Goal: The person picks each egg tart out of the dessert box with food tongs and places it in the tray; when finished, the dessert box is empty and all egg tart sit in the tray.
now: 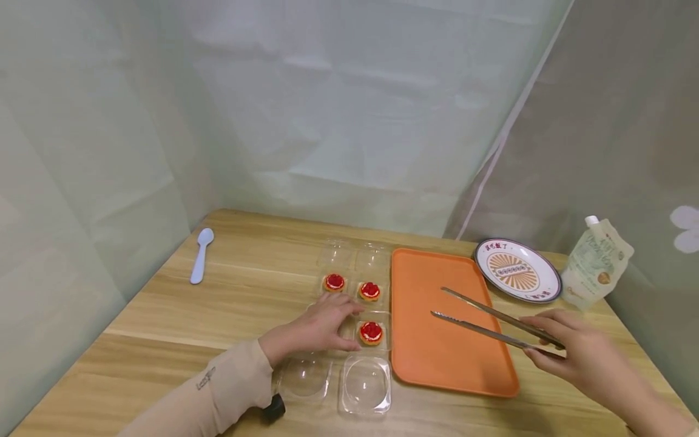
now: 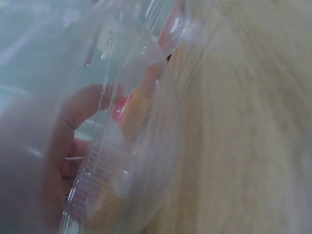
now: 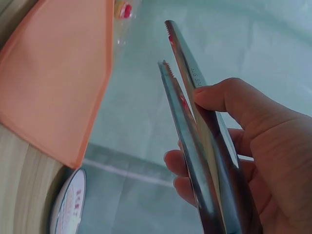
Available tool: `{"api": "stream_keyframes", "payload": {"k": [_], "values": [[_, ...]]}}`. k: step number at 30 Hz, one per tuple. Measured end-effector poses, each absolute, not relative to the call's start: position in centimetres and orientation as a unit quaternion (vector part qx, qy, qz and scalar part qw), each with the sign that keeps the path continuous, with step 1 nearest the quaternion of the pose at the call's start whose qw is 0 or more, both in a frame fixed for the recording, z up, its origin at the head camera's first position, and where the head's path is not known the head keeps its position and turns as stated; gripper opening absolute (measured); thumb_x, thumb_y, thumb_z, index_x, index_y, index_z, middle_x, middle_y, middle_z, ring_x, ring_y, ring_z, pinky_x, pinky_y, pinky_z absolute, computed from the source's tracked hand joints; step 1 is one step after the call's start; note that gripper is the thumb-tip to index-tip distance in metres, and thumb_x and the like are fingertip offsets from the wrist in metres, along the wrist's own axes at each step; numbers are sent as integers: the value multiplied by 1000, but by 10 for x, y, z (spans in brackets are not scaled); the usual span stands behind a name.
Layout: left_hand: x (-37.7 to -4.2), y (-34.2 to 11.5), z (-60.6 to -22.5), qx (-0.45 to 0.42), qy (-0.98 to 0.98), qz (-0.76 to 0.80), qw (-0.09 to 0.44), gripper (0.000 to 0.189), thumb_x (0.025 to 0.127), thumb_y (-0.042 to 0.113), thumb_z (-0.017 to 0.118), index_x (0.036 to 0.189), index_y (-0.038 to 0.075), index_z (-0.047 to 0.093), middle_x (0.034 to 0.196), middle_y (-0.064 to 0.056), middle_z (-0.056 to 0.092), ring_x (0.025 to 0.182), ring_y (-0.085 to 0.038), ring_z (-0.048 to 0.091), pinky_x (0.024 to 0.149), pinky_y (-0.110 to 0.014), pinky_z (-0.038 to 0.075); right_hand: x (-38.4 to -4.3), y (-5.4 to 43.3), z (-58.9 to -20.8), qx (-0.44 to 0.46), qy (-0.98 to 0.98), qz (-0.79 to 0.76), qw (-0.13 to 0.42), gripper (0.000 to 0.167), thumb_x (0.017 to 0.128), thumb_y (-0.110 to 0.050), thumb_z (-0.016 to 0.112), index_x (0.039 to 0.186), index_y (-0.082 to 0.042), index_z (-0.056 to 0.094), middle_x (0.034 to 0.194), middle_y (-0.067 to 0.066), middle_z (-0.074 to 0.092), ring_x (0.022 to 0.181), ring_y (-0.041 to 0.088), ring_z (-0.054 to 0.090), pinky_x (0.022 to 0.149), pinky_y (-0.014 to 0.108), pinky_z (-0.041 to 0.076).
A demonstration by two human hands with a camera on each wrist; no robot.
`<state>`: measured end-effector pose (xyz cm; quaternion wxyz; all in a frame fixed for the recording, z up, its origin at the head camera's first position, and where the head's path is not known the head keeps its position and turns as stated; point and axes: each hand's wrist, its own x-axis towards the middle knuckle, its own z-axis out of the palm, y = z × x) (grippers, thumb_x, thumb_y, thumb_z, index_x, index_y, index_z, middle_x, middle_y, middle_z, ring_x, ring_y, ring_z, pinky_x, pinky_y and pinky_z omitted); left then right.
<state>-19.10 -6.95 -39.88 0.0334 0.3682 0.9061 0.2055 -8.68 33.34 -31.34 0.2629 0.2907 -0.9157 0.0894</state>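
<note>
Silver metal tongs with serrated tips (image 1: 491,311), slightly parted, sit gripped in the right hand (image 1: 573,349), angling between nine and ten o'clock over an orange rectangular tray (image 1: 437,358); the left hand (image 1: 319,325), fingers spread, finds a round red-topped tart (image 1: 371,333) at three o'clock!

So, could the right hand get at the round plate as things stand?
Probably yes: the plate lies just beyond the right hand, with nothing seen between them. But that hand holds the tongs, so it might need to put them down first to grip the rim.
</note>
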Motion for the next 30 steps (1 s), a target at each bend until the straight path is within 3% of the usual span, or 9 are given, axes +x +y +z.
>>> {"api": "stream_keyframes", "payload": {"k": [4, 10, 12, 16, 21, 30], "values": [[-190, -71, -399, 366, 906, 207, 33, 73, 74, 49, 76, 133, 12, 55, 134, -5, 56, 129, -26, 46, 113, -49, 33, -91, 322, -313, 315, -910, 84, 254, 33, 80, -40, 76, 100, -14, 70, 90, -13, 59, 71, -6, 54, 57, 5, 41], [-191, -72, -401, 367, 906, 207, 34, 73, 74, 50, 75, 133, 12, 54, 132, -4, 56, 128, -26, 46, 110, -48, 37, -95, 299, -315, 331, -913, 69, 227, 41, 61, -16, 88, 98, -18, 71, 90, -15, 58, 69, -9, 52, 55, 5, 39], [-191, -72, -401, 367, 906, 209, 35, 73, 75, 50, 75, 133, 12, 54, 132, -4, 56, 127, -26, 46, 109, -48, 37, -97, 292, -316, 336, -915, 67, 215, 42, 61, -15, 87, 99, -17, 70, 91, -14, 58, 68, -10, 50, 52, 5, 36], [-191, -72, -402, 367, 905, 213, 35, 73, 75, 50, 76, 133, 12, 55, 131, -3, 57, 127, -26, 47, 109, -47, 37, -100, 278, -316, 332, -922, 63, 188, 41, 64, -17, 86, 101, -16, 70, 92, -13, 57, 67, -10, 48, 48, 7, 33], [-191, -71, -403, 366, 905, 214, 32, 72, 74, 49, 76, 133, 13, 55, 130, -3, 57, 127, -25, 47, 109, -47, 37, -104, 265, -315, 333, -928, 57, 158, 37, 68, -19, 84, 103, -14, 71, 91, -10, 58, 68, -7, 50, 49, 10, 38], [-191, -70, -402, 364, 905, 218, 31, 71, 74, 49, 76, 132, 13, 56, 129, -2, 58, 126, -25, 47, 109, -47, 37, -109, 249, -318, 350, -925, 67, 130, 34, 72, -17, 81, 104, -11, 70, 90, -7, 56, 59, -9, 43, 48, 10, 37]]}}
